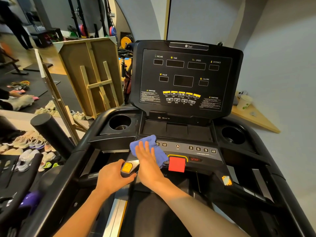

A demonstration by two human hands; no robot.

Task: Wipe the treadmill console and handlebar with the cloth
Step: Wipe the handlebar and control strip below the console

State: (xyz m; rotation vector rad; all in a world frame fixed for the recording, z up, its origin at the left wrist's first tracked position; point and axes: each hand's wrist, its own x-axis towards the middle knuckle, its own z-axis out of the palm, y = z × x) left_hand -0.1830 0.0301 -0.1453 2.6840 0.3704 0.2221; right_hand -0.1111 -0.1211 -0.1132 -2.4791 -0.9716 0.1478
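The black treadmill console (pixel 184 77) fills the middle of the head view, its dark display panel tilted up above a lower button strip (pixel 201 149). A blue cloth (pixel 145 144) lies on the left part of that strip. My right hand (pixel 147 159) presses flat on the cloth with straight fingers, just left of the red stop button (pixel 177 164). My left hand (pixel 114 175) grips the left handlebar grip (pixel 127 168), which has a yellow button on top. The right handlebar grip (pixel 226 180) is free.
Cup holders (pixel 119 123) (pixel 233 134) sit on both sides of the console. A wooden frame (pixel 92 74) leans at the left, with several shoes (pixel 30 144) on the floor. A paper cup (pixel 245 101) stands on a wooden shelf at the right wall.
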